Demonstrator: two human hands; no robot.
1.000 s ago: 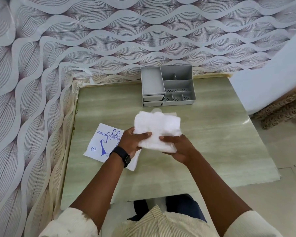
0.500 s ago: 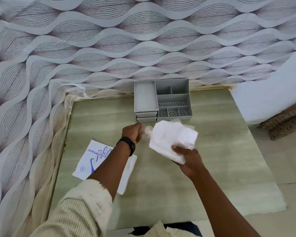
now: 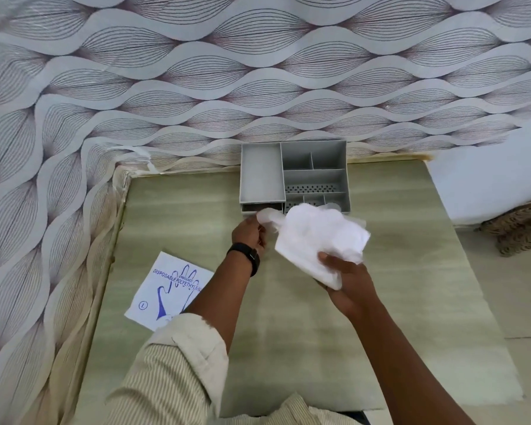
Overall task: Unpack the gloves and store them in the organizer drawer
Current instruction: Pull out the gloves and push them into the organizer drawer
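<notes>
- The gloves, a white wad, slanted from near-right to far-left above the desk.
- Right hand was clamped on their near end.
- Left hand pinched the organizer drawer, slightly open; contents unclear.
- Compartments showed nothing inside.

Left hand reached to organizer, top drawer now open; gloves lifted nearer

The gloves hide the organizer's near edge and drawer fronts. The left forearm covers the packet's near right corner.
</notes>
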